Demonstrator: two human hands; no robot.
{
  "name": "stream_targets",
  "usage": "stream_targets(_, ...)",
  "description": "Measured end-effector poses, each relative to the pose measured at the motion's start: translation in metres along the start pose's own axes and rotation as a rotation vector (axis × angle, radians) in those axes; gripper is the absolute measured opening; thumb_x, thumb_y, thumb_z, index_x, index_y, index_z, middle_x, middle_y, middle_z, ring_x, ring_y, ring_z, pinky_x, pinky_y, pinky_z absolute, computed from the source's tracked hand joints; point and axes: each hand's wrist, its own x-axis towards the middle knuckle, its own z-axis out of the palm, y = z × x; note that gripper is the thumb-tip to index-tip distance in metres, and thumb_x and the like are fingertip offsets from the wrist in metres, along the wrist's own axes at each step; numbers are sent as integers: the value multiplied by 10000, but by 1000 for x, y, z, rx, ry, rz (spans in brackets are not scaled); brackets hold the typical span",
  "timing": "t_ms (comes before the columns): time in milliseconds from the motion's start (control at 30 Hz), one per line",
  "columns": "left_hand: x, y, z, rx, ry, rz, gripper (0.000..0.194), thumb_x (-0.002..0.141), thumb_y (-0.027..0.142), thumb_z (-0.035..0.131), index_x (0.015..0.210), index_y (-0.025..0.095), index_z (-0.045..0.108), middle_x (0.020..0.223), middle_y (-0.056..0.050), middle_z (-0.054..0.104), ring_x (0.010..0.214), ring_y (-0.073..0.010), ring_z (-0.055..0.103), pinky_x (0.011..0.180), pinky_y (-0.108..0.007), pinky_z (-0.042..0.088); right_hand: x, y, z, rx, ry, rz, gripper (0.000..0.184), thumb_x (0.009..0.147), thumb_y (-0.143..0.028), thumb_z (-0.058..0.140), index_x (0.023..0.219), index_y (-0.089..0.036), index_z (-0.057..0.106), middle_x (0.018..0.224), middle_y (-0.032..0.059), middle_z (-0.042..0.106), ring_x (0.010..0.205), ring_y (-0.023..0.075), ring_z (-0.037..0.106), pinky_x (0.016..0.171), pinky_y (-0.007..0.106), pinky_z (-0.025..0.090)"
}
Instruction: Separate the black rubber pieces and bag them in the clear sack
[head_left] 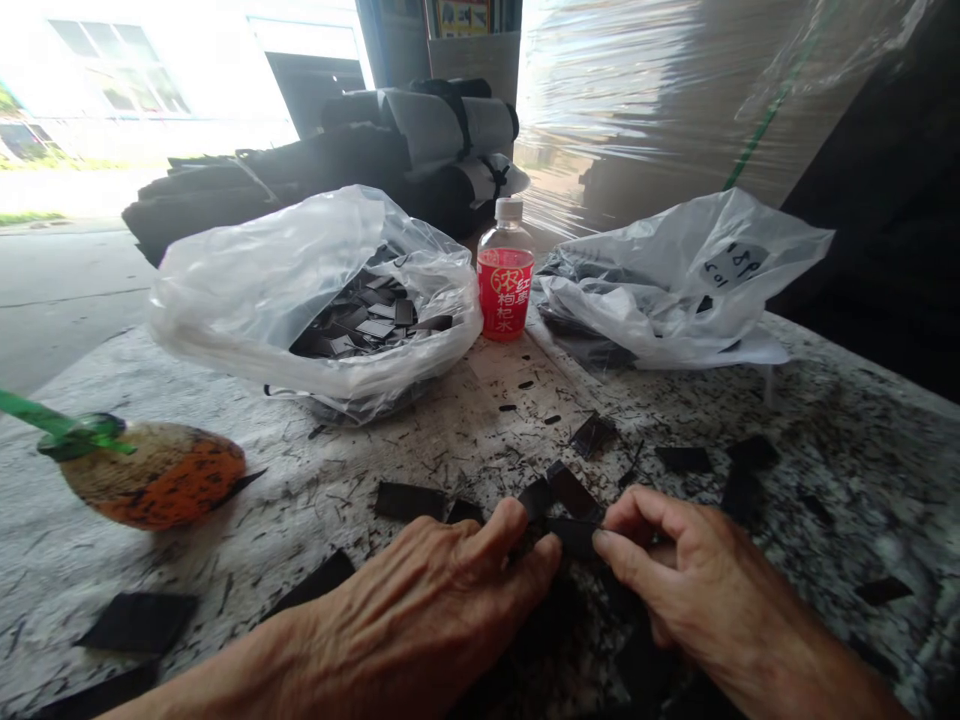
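Two bare hands met over a speckled stone table (825, 400) strewn with black offcuts, beside an open doorway. From left: an orange-stained bottle (154, 475), a clear bag of black pieces (247, 290), a red drink bottle (505, 275), another bag (675, 280). Left hand (427, 600) and right hand (675, 575) pinched one black piece (574, 535), fingers nearly closed, near the table's front edge.

Speckled table (840, 420) w/ two bags (247, 290), bottle (505, 285), black pieces (409, 500).

Both hands, left hand (427, 600) and right hand (675, 570), pinch black pieces (570, 510) on the speckled table (825, 420).
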Motion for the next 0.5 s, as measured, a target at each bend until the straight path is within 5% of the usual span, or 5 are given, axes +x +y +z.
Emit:
stream_targets(200,-1,-4,-4,-12,-36,16,594,793,185,183,1368,275,302,1375,-55,430,848,-222,627,733,-347,501,1,-5,-6,-215,73,-70,122,723,-276,511,629,-226,569,561,-25,610,524,138,547,500,234,363)
stream_targets(500,-1,-2,-4,117,42,44,657,731,18,239,1315,282,384,1287,-51,518,715,-168,611,651,-288,505,3,0,-2,-293,115,-126,128,719,-171,493,606,-220,528,524,-46,572,476,110,512,478,210,342)
